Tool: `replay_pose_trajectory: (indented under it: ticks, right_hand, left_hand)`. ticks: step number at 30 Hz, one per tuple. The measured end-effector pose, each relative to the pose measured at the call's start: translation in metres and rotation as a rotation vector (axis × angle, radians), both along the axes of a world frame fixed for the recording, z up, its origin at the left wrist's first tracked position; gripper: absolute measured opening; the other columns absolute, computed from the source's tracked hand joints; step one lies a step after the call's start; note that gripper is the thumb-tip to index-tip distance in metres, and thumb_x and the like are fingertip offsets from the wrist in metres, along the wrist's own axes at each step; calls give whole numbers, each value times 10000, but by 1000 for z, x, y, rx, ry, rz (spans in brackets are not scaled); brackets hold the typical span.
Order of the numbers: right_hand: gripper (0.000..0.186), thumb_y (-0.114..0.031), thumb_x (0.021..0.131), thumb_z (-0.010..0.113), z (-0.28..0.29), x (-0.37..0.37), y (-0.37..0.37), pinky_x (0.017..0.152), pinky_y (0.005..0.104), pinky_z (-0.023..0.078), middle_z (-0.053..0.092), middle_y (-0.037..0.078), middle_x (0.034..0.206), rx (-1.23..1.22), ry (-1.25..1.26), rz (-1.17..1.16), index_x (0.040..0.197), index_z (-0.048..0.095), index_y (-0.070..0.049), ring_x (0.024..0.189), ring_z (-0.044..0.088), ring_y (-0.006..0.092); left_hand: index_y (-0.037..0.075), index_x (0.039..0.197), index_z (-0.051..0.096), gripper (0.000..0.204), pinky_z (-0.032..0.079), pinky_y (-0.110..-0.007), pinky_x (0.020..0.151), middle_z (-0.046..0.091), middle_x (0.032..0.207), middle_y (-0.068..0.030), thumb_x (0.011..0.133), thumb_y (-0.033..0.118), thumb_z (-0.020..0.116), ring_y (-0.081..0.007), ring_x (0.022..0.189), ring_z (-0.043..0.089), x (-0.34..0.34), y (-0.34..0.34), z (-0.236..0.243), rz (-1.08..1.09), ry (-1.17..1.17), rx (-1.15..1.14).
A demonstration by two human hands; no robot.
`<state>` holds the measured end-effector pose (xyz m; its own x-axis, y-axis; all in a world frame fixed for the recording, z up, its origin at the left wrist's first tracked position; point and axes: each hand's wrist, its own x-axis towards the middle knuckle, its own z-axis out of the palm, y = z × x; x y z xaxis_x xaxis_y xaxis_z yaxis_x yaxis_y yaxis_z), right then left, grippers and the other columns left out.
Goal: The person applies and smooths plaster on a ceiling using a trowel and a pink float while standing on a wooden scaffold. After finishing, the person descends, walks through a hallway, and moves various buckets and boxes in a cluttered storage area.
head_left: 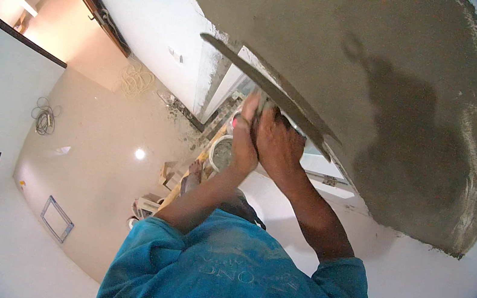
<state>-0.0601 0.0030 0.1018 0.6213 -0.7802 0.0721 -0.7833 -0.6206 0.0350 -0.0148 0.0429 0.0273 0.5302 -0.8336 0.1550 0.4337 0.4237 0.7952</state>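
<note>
A long, flat plastering float [268, 89], coated in grey, slants across the middle, close to the freshly plastered grey wall [341, 26]. My right hand [278, 141] is closed around its handle, knuckles up. Beside it, my left hand [245, 138] also grips the float from the left, its fingers slightly blurred and partly behind the tool. The handle is mostly hidden by both hands. Below my left hand is a white bucket [212, 156] with grey mortar in it.
Beneath me lies a yellowish plank [172, 196] with a bare foot near it. A pale rope coil [137, 78], dark cable coil [45, 117] and rectangular frame [58, 220] lie on the tiled floor. A white-framed opening [227, 86] sits below the plaster; mortar crumbs [180, 110] lie beside it.
</note>
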Motion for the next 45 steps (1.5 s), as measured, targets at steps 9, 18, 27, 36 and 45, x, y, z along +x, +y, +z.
replay_pose_trajectory:
  ticks: [9, 18, 27, 36, 45]
  right_hand:
    - [308, -174, 837, 624, 37, 44, -66, 716, 489, 530, 654, 258, 872, 176, -59, -87, 1043, 513, 27, 825, 665, 403]
    - [311, -213, 878, 610, 65, 21, -7, 719, 511, 497, 637, 297, 868, 0, -144, -224, 1011, 477, 36, 823, 653, 433]
    - [320, -262, 942, 478, -16, 75, -45, 744, 538, 528, 662, 298, 863, 360, -29, -217, 1028, 454, 44, 815, 673, 447]
    - [348, -275, 928, 507, 30, 72, -55, 716, 531, 513, 654, 300, 851, 211, -71, -203, 1031, 429, 47, 812, 668, 439]
    - [393, -213, 855, 609, 113, 43, -50, 712, 489, 513, 631, 259, 862, -54, -263, -108, 1095, 438, 48, 836, 657, 395]
  left_hand:
    - [-29, 1457, 286, 695, 202, -394, 1152, 340, 1484, -193, 1023, 507, 199, -301, 1385, 301, 49, -65, 48, -103, 85, 90]
    - [-44, 1444, 307, 726, 224, -369, 1138, 341, 1483, -220, 1007, 527, 208, -284, 1391, 304, 42, -24, 62, -94, -221, -134]
    - [-6, 1482, 240, 784, 188, -392, 1158, 317, 1495, -204, 985, 593, 149, -314, 1387, 291, 70, -51, -17, -65, 182, 62]
    - [32, 1503, 209, 758, 177, -392, 1160, 283, 1513, -207, 990, 584, 124, -307, 1392, 285, 80, -69, 36, -225, 214, -72]
    - [-53, 1414, 361, 621, 207, -411, 1139, 278, 1493, -288, 1034, 403, 179, -377, 1399, 279, 73, -71, 137, 35, -504, -113]
